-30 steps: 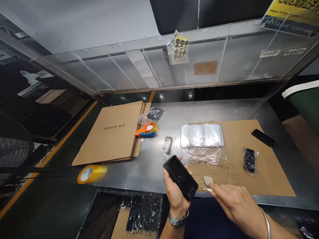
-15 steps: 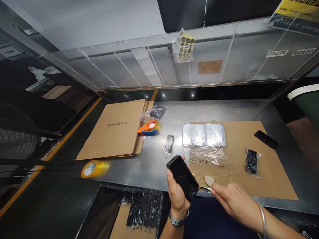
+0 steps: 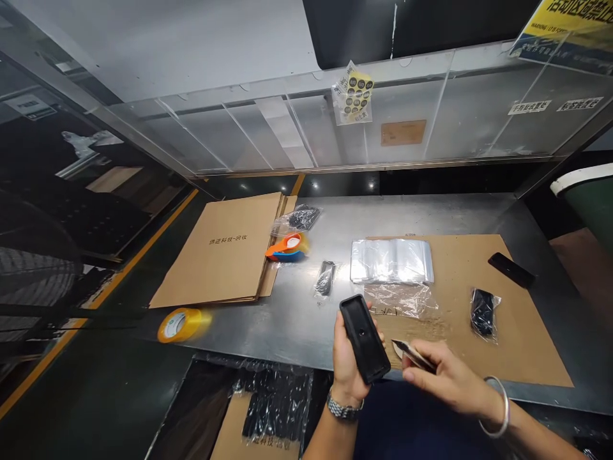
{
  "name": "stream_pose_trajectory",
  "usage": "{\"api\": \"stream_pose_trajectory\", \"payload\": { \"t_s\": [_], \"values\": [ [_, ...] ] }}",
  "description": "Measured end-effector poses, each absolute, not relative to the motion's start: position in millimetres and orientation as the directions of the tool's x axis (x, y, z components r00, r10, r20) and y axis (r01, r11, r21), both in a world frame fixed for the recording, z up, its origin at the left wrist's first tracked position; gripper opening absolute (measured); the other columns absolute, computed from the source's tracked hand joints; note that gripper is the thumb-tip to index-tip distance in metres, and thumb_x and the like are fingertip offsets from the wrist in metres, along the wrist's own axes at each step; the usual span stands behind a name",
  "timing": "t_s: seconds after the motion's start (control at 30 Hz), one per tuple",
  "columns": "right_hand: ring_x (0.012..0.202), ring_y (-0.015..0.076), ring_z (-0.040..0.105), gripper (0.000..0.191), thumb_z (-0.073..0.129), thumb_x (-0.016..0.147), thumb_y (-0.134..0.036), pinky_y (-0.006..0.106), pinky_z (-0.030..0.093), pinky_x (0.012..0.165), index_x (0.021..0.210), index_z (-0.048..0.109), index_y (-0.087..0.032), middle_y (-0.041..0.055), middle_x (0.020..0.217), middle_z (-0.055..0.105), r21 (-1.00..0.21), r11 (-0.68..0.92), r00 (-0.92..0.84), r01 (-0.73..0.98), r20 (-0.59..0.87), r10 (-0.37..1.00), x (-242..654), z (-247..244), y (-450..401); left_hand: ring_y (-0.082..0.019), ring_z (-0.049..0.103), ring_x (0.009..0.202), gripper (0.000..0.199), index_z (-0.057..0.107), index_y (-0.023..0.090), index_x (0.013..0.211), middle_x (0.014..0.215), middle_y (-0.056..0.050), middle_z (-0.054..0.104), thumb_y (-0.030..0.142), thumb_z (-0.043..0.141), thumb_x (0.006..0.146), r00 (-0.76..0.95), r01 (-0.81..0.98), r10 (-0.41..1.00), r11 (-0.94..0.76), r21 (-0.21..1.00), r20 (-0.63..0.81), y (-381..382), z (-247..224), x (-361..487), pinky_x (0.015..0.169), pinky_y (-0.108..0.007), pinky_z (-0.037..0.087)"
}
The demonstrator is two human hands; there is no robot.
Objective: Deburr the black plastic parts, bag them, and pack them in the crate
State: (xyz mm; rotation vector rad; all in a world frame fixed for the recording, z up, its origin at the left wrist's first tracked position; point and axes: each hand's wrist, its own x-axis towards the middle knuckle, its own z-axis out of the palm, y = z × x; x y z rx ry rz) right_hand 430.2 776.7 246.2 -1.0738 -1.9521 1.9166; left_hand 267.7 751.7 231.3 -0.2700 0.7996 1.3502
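My left hand [image 3: 345, 364] is wrapped round a long black plastic shell [image 3: 363, 335], its hollow side turned up with a small round mark inside. To its right, my right hand [image 3: 450, 378] pinches a slim tool with a dark pointed tip [image 3: 406, 349]. A pale beige piece [image 3: 397, 351] shows beside that tip; whether the fingers hold it too is unclear. Tool and shell are a little apart. Beyond the hands lies a stack of clear plastic bags [image 3: 390, 260], and a bagged black item [image 3: 325, 278] rests to the left of it.
A cardboard sheet [image 3: 517, 345] covers the table's right part, bearing a bagged black device [image 3: 483, 312] and a bare black one [image 3: 511, 269]. At left are flattened cartons [image 3: 230, 268], a tape dispenser [image 3: 287, 246] and a tape roll [image 3: 178, 326]. Bagged black items [image 3: 278, 406] lie below the edge.
The shell has turned more upright and shifted slightly right, showing its hollow. My right hand has drawn the tool away from the shell's lower end and angled its tip up and left.
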Motion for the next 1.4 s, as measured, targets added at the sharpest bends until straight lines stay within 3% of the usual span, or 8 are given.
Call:
{"api": "stream_pose_trajectory", "payload": {
  "t_s": [0.2, 0.53, 0.83, 1.0, 1.07, 1.2, 1.33, 1.4],
  "values": [
    [0.053, 0.0092, 0.032, 0.026, 0.046, 0.089, -0.031, 0.022, 0.024, 0.052, 0.066, 0.045, -0.017, -0.0039, 0.06, 0.041, -0.86, 0.338, -0.768, 0.381, -0.091, 0.634, 423.6, 255.1, 787.5, -0.011, 0.049, 0.048, 0.043, 0.056, 0.014, 0.096, 0.06, -0.001, 0.053, 0.051, 0.04, 0.081, 0.223, -0.917, 0.712, 0.384, 0.104, -0.666, 750.7, 233.1, 280.3, 0.049, -0.022, 0.039],
    [0.054, 0.0127, 0.048, 0.031, 0.06, 0.08, -0.042, 0.026, 0.019, 0.049, 0.064, 0.047, -0.018, -0.002, 0.06, 0.057, -0.572, 0.636, -0.836, 0.518, -0.182, 0.517, 418.2, 261.7, 773.3, -0.01, 0.05, 0.053, 0.052, 0.061, 0.007, 0.092, 0.06, -0.003, 0.055, 0.054, 0.042, 0.079, 0.262, -0.861, 0.596, 0.5, 0.095, -0.759, 744.0, 221.5, 299.6, 0.052, -0.02, 0.038],
    [0.051, 0.0109, 0.048, 0.027, 0.059, 0.082, -0.034, 0.022, 0.024, 0.048, 0.062, 0.052, -0.018, -0.0018, 0.057, 0.056, -0.608, 0.478, -0.717, 0.634, -0.232, 0.657, 426.8, 257.8, 790.6, -0.013, 0.052, 0.046, 0.053, 0.06, 0.009, 0.074, 0.053, -0.004, 0.056, 0.058, 0.041, 0.077, 0.456, -0.764, 0.522, 0.645, -0.017, -0.721, 730.0, 223.2, 309.5, 0.047, -0.023, 0.04],
    [0.054, 0.0112, 0.048, 0.026, 0.064, 0.078, -0.031, 0.02, 0.031, 0.052, 0.098, 0.056, -0.018, -0.0028, 0.064, 0.056, -0.766, 0.328, -0.69, 0.553, -0.201, 0.695, 432.8, 256.3, 811.9, -0.011, 0.05, 0.04, 0.06, 0.057, 0.009, 0.066, 0.052, -0.005, 0.054, 0.065, 0.037, 0.075, 0.46, -0.668, 0.502, 0.739, 0.087, -0.732, 720.6, 220.0, 313.8, 0.038, -0.02, 0.039],
    [0.052, 0.0097, 0.045, 0.013, 0.056, 0.083, -0.029, 0.02, 0.031, 0.052, 0.077, 0.059, -0.017, -0.0038, 0.058, 0.051, -0.828, 0.293, -0.734, 0.478, -0.194, 0.65, 433.2, 252.7, 818.5, -0.012, 0.052, 0.042, 0.061, 0.058, 0.008, 0.067, 0.056, -0.006, 0.055, 0.065, 0.036, 0.075, 0.459, -0.652, 0.507, 0.75, 0.11, -0.729, 719.2, 220.1, 314.0, 0.039, -0.021, 0.041],
    [0.047, 0.0085, 0.038, 0.035, 0.045, 0.086, -0.028, 0.02, 0.028, 0.046, 0.053, 0.043, -0.016, -0.0049, 0.049, 0.039, -0.888, 0.129, -0.682, 0.44, -0.237, 0.692, 434.4, 244.7, 823.6, -0.012, 0.053, 0.043, 0.06, 0.06, 0.008, 0.088, 0.06, -0.004, 0.055, 0.063, 0.036, 0.077, 0.49, -0.657, 0.504, 0.75, 0.079, -0.711, 718.8, 220.1, 314.0, 0.039, -0.021, 0.042],
    [0.051, 0.0101, 0.04, 0.017, 0.052, 0.082, -0.033, 0.021, 0.03, 0.049, 0.08, 0.053, -0.016, -0.0054, 0.055, 0.042, -0.884, -0.001, -0.516, 0.468, -0.274, 0.812, 441.2, 242.4, 804.2, -0.011, 0.051, 0.044, 0.054, 0.059, 0.011, 0.09, 0.057, -0.001, 0.054, 0.06, 0.042, 0.077, 0.371, -0.79, 0.575, 0.608, 0.077, -0.729, 723.1, 219.9, 313.0, 0.042, -0.02, 0.041],
    [0.05, 0.0103, 0.041, 0.036, 0.061, 0.075, -0.033, 0.02, 0.03, 0.048, 0.105, 0.048, -0.017, -0.0072, 0.055, 0.043, -0.867, -0.076, -0.542, 0.493, -0.374, 0.753, 444.8, 241.0, 785.1, -0.012, 0.053, 0.048, 0.049, 0.059, 0.012, 0.089, 0.059, -0.002, 0.056, 0.056, 0.045, 0.077, 0.213, -0.871, 0.622, 0.47, 0.142, -0.754, 726.9, 221.1, 312.1, 0.047, -0.022, 0.043]
  ]
}}
